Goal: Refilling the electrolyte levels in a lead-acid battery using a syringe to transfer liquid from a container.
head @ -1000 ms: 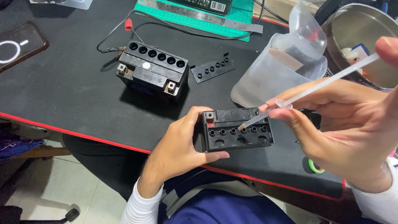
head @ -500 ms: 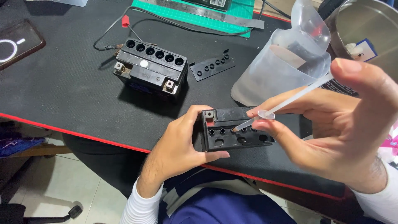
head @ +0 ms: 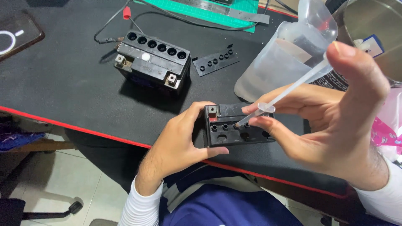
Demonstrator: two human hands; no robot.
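- The left hand [head: 180, 142] is wrapped around the left end of a small black battery [head: 236, 125] and grips it. The thumb lies along the near side.
- The small battery sits on the near edge of the black mat [head: 63, 83], between the two hands.
- The right hand [head: 331, 121] pinches a thin clear dropper [head: 284, 94] between its fingers. The thumb sticks up high at the far end of the dropper.
- The dropper is tilted. Its tip rests at one of the little round holes on top of the small battery.
- A bigger battery [head: 153, 60] with a row of six open holes stands farther back and to the left, well apart from the hands.
- Just right of it lies a flat black strip [head: 215, 62] with holes.
- A clear plastic jug [head: 280, 58] stands far right, behind the right hand.
- A metal bowl [head: 372, 29] is in the far right corner.
- A green cutting mat [head: 201, 8] lies along the far edge.
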